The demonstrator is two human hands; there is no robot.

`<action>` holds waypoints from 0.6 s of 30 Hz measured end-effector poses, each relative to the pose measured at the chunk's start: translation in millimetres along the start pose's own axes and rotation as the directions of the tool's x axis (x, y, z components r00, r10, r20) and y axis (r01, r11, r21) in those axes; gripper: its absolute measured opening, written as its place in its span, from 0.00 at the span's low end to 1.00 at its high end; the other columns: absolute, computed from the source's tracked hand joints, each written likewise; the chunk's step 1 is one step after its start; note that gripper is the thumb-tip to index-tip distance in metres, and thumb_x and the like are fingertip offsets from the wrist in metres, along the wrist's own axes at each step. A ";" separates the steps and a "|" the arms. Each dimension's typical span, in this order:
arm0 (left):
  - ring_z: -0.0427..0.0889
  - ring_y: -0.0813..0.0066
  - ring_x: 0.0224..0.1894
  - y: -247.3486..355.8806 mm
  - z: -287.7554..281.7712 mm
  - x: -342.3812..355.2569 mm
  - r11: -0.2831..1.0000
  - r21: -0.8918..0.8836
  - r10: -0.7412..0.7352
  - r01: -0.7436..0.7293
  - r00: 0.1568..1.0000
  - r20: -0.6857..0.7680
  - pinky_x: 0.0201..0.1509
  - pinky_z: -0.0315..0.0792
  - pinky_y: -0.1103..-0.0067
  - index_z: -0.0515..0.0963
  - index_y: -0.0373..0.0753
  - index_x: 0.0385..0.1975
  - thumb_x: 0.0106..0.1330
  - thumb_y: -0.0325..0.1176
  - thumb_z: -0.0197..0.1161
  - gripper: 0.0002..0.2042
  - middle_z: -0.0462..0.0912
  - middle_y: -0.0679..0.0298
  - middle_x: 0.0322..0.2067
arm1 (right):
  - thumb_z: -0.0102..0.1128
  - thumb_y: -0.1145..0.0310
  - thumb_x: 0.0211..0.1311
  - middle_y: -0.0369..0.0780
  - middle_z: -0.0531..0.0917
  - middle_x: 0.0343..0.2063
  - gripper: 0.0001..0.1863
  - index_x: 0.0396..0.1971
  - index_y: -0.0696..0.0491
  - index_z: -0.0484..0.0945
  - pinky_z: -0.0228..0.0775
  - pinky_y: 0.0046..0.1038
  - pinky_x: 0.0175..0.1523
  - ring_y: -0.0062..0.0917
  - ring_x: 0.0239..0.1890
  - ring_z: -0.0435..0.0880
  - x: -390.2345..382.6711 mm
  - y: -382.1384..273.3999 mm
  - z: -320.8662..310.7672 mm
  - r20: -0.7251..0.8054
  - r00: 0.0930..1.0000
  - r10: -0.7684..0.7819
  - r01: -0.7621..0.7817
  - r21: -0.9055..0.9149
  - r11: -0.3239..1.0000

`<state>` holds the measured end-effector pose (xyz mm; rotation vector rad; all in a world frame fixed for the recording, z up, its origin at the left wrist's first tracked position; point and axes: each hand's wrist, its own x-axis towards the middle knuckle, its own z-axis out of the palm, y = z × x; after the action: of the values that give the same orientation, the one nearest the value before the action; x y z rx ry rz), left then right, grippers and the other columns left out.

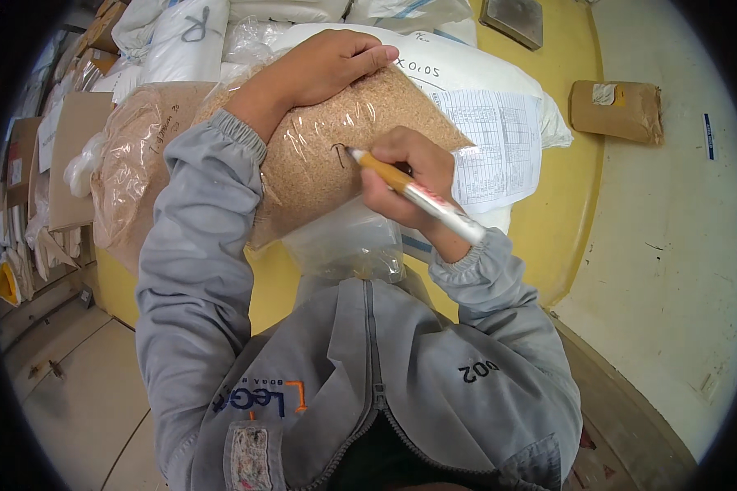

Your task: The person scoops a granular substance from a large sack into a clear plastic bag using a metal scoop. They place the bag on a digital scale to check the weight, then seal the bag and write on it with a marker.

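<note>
A clear plastic bag [303, 176] full of tan granules lies slanted in front of me, its slack end toward my body. Across its far edge rests my left hand [332, 69], fingers together with the thumb stretched out, pressing on the plastic; its fingertips are partly out of sight. My right hand [409, 176] grips a white and yellow marker [438, 206]. The marker's tip touches the bag beside a short dark stroke. Right of the bag, a printed sheet [495, 147] lies on a white sack [467, 69].
Another filled clear bag [143, 155] stands at the left, near cardboard boxes [78, 155]. More white sacks [180, 37] are piled at the back. On the yellow table [557, 204], a brown paper package [614, 110] sits at the right edge and a metal plate [513, 18] at the far side.
</note>
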<state>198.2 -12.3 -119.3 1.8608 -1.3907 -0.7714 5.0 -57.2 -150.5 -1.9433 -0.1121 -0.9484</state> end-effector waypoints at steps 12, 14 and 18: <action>0.66 0.84 0.25 0.5 1.3 2.3 1.000 0.000 -0.010 0.010 1.000 -0.009 0.30 0.63 0.83 0.74 0.33 0.28 0.69 0.47 0.50 0.20 0.70 0.71 0.21 | 0.64 0.76 0.38 0.40 0.74 0.16 0.11 0.22 0.56 0.70 0.67 0.25 0.21 0.28 0.16 0.76 -4.0 2.7 -10.3 -0.009 0.997 0.071 -0.070 0.056 0.996; 0.65 0.84 0.25 2.9 -0.7 1.6 0.998 -0.001 -0.055 0.055 0.998 0.038 0.30 0.63 0.83 0.73 0.33 0.28 0.69 0.47 0.50 0.20 0.69 0.71 0.21 | 0.64 0.77 0.38 0.40 0.74 0.16 0.11 0.23 0.56 0.70 0.67 0.24 0.21 0.28 0.16 0.75 -7.9 6.3 -8.1 -0.058 0.997 0.056 -0.052 0.078 0.996; 0.64 0.84 0.26 -1.6 0.3 3.5 0.997 -0.060 -0.038 0.038 0.999 0.010 0.31 0.62 0.84 0.72 0.34 0.26 0.69 0.47 0.50 0.20 0.68 0.71 0.21 | 0.63 0.77 0.38 0.40 0.74 0.17 0.10 0.23 0.56 0.70 0.67 0.25 0.22 0.27 0.16 0.75 -3.7 9.2 -1.8 -0.136 0.988 0.076 -0.060 0.119 0.991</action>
<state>199.8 -15.5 -121.0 1.8443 -1.3264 -0.8325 5.3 -62.6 -159.0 -1.7594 -0.0186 -1.0085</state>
